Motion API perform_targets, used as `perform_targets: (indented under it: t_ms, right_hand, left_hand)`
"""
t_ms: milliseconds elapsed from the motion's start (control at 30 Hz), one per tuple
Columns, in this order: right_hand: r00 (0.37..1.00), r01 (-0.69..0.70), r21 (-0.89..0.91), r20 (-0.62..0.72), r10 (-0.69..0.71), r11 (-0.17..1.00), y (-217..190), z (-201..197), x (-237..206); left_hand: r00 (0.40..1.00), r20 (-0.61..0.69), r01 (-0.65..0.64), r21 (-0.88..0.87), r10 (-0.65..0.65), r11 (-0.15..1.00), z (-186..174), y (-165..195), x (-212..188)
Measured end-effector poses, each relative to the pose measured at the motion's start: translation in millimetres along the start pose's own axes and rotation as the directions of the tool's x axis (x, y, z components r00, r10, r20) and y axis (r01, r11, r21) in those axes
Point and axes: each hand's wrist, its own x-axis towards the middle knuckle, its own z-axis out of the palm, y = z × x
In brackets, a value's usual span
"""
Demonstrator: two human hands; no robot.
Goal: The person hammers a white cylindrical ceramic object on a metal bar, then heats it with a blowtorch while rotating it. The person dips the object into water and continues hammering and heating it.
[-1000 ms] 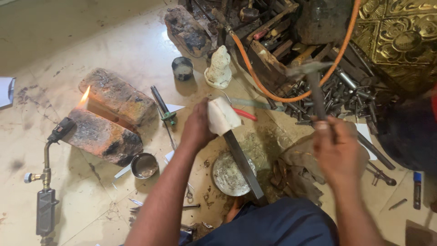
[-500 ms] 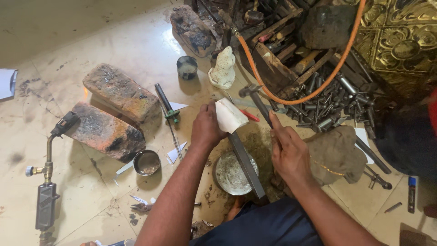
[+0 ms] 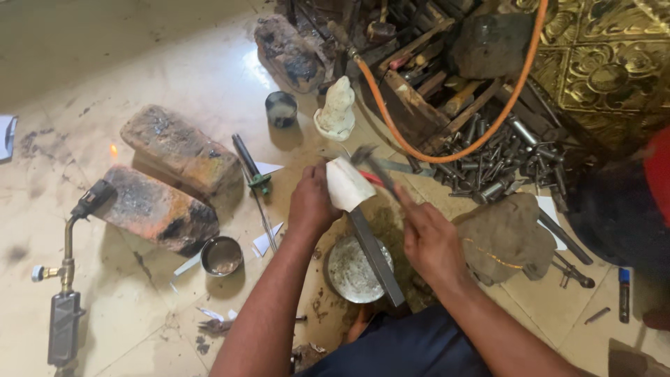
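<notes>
Floor [image 3: 139, 63] at upper left lies open, giving free passage. Left approach is blocked by two bricks [image 3: 167, 185] and a torch [image 3: 66, 279] pointing at them. A small bowl [image 3: 221, 255] and paper scraps [image 3: 265, 239] narrow the gap beside the left hand [image 3: 310, 202]. Right and far sides are crowded: tool pile [image 3: 481, 160], orange hose [image 3: 447, 150], cloth [image 3: 506, 237]. A dish [image 3: 352, 272] and a flat bar [image 3: 377, 258] occupy the centre.

Dim warm light, glare on the floor [image 3: 230, 63], hammer [image 3: 370, 164] motion-blurred

Tiled floor [image 3: 160, 63] bears bricks [image 3: 178, 150], torch [image 3: 66, 279], bowls [image 3: 221, 255].
</notes>
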Motion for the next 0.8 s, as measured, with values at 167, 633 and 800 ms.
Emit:
perform_targets:
  t_ms: [167,633,800]
  right_hand:
    - [0.995,-0.024,-0.078,0.098,0.031,0.997,-4.6,0.3,-0.3]
    - [0.995,-0.083,0.044,0.055,0.081,0.996,-2.3,-3.2,3.0]
    - [0.992,-0.114,0.034,-0.04,0.116,0.993,-2.4,-2.6,2.4]
  left_hand:
    - [1.0,0.008,-0.02,-0.011,0.02,1.0,-2.3,5.0,-7.3]
    - [0.999,0.041,-0.03,0.037,0.029,0.999,-2.1,10.9,-15.3]
    - [0.998,0.056,-0.038,0.016,0.037,0.999,-4.0,7.6,-18.4]
